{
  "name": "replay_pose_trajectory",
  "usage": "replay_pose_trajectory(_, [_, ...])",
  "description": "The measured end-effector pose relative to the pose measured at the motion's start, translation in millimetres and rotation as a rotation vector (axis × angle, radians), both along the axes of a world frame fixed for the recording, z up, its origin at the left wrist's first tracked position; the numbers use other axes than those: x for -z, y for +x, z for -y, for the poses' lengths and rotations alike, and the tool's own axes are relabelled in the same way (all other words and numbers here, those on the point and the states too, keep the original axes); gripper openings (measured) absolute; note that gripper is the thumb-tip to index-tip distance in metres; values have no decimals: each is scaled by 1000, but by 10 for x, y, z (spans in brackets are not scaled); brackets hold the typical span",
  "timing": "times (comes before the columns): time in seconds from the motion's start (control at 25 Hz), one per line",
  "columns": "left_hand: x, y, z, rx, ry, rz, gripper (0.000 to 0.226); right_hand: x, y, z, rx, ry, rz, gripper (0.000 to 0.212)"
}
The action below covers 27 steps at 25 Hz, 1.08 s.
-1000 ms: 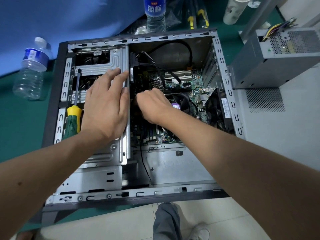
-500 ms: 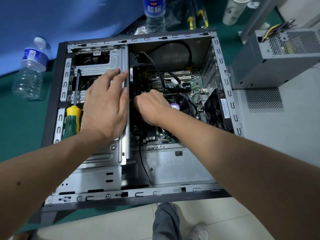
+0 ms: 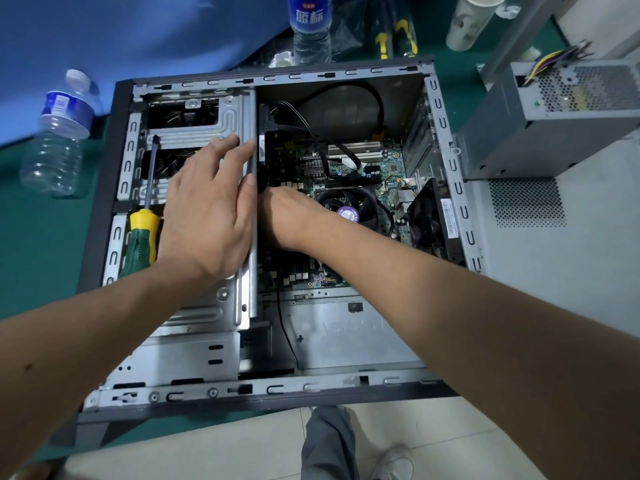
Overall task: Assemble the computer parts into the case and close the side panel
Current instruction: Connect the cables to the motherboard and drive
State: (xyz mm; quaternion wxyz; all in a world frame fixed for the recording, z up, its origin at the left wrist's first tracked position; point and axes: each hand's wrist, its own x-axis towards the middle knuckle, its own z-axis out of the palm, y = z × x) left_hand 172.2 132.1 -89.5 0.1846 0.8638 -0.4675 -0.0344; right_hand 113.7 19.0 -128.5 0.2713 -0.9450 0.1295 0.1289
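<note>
The open computer case [image 3: 457, 188] lies on its side on the green table, showing the motherboard [image 3: 384, 168] and the CPU fan [image 3: 353, 211]. My left hand [image 3: 207, 206] rests flat, fingers straight, on the metal drive cage [image 3: 207, 116]. My right hand [image 3: 287, 216] reaches down beside the cage's edge, left of the fan; its fingers are hidden under the cage edge, so what they hold cannot be seen. A black cable [image 3: 311, 129] runs across the board. The power supply [image 3: 554, 119] sits outside the case on the grey side panel [image 3: 554, 271].
A yellow-green screwdriver [image 3: 142, 233] lies on the case's left frame. An empty water bottle [image 3: 59, 133] lies at the left, another bottle [image 3: 310, 26] stands behind the case, and a white cup [image 3: 471, 19] stands at the back right. My leg and shoe [image 3: 332, 445] show below the table edge.
My right hand has slid left and lower, toward the drive cage edge, and its fingers have gone out of sight. My left hand stays on the cage.
</note>
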Motion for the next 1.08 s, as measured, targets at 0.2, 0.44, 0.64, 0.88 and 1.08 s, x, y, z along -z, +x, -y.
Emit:
replay_pose_trajectory(0.2, [7,-8,-5,-8,-1,0,44,-13,-37,-16,41,30,-30,24])
replay_pose_trajectory(0.44, [2,-5,-4,-2,-9,-14,49,21,-99,3,2,-133,18,22])
replay_pose_trajectory(0.64, [6,-3,-4,-5,-5,-13,49,24,-89,-9,-3,-163,14,22])
replay_pose_trajectory(0.88, [10,8,-13,-9,-8,-9,48,48,-73,-23,-8,-193,24,25])
replay_pose_trajectory(1.08, [19,6,-4,-5,-8,-4,47,77,-67,26,-38,-186,13,21])
